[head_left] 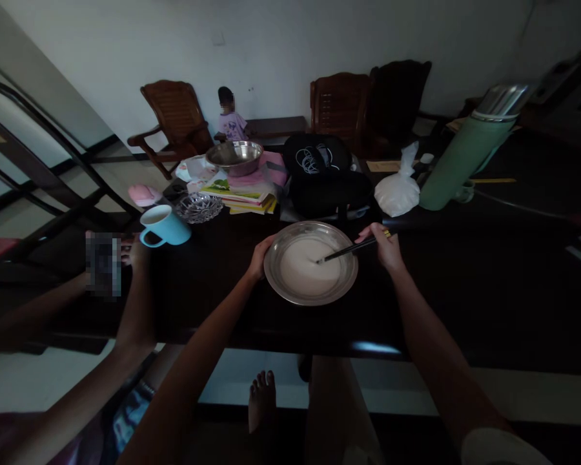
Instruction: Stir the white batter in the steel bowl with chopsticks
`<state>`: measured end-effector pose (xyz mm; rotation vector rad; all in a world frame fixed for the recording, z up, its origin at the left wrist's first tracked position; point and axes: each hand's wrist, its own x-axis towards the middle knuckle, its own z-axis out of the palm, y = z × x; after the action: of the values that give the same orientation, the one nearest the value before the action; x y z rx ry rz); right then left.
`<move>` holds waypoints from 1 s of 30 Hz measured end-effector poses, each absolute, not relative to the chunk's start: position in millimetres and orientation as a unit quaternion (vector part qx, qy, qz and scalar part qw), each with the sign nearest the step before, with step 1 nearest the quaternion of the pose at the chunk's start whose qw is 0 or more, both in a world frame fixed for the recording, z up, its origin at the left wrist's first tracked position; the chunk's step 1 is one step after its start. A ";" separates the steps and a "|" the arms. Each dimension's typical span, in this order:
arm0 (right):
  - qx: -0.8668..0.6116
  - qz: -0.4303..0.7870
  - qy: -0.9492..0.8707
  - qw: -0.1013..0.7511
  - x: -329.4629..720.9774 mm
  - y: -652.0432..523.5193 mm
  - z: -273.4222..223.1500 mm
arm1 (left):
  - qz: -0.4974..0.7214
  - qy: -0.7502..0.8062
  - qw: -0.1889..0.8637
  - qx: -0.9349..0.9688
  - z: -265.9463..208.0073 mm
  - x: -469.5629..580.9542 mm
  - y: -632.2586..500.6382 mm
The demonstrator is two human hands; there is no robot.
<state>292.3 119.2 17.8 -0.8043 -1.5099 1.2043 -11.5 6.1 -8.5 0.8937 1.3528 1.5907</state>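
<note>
A round metal bowl (312, 299) stands on the dark table in front of me, partly filled with a smooth whitish liquid (303, 268). My left hand (261, 256) grips the bowl's left rim, its fingers mostly behind the edge. From the right, my right hand (386, 247) is closed around dark chopsticks (346, 250), which slant down over the rim with their tips in the liquid. Whether they are one or two sticks is hard to make out in the dim light. A tied plastic bag of white powder (397, 194) sits beyond my right hand.
Behind the bowl lies a black bag (324, 181); a green thermos (469, 155) stands at right. To the left are a blue mug (167, 227), a glass dish (199, 208), books (242, 199) and another metal bowl (235, 166). Another person's arms (138, 303) rest at far left; a person (231, 123) is near the chairs.
</note>
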 end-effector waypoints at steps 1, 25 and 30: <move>-0.329 0.506 -0.624 0.496 292.1 119.1 17.7 | 0.636 0.538 0.424 0.355 -8.4 -11.4 6.3; -0.308 0.522 -0.624 0.493 287.0 115.1 19.4 | 0.625 0.550 0.415 0.367 -10.1 -14.7 4.9; -0.295 0.518 -0.653 0.467 282.6 111.2 22.5 | 0.634 0.552 0.413 0.350 -9.5 -13.5 5.1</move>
<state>282.6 111.2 22.5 -0.7226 -1.6021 1.2717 -13.5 5.1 -9.5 0.8802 1.3892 1.5951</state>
